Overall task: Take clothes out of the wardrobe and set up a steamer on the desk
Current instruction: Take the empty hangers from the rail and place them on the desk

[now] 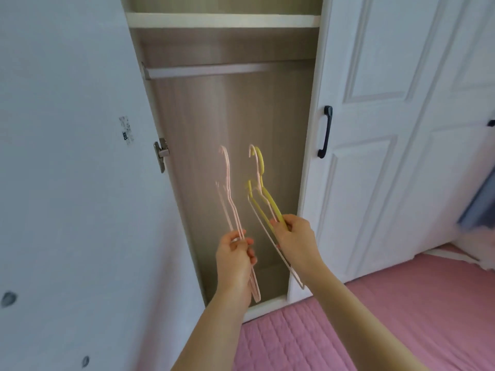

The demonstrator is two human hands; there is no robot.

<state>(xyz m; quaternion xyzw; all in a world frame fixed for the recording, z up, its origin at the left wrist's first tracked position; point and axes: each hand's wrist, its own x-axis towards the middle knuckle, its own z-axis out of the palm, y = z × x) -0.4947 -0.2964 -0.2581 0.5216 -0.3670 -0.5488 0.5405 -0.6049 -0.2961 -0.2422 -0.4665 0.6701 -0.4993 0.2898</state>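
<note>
head view, bed cover: pink quilted cover fills the near right, up to the wardrobe's foot.
forearms: both reach forward and slightly up from the near edge, the right one coming in from the right.
left grip: fingers and thumb curled round the lower bars of the pink hangers, hooks pointing up and away.
right grip: pinching a yellow hanger together with a pale hanger, hooks up, just right of the pink ones and apart from them.
wardrobe: open beyond the hands; rail bare, no clothes in the part that shows; shelf above.
doors: open door at left, closed door with black handle at right.
clothes: none plainly seen; a blurred blue fabric at the far right edge may be one, cannot tell.
step: judging by the bare hangers, the clothes look already out; steamer and table are out of view.
next move: likely hooking the hangers on the rail, which calls for lifting the hooks well higher.
</note>
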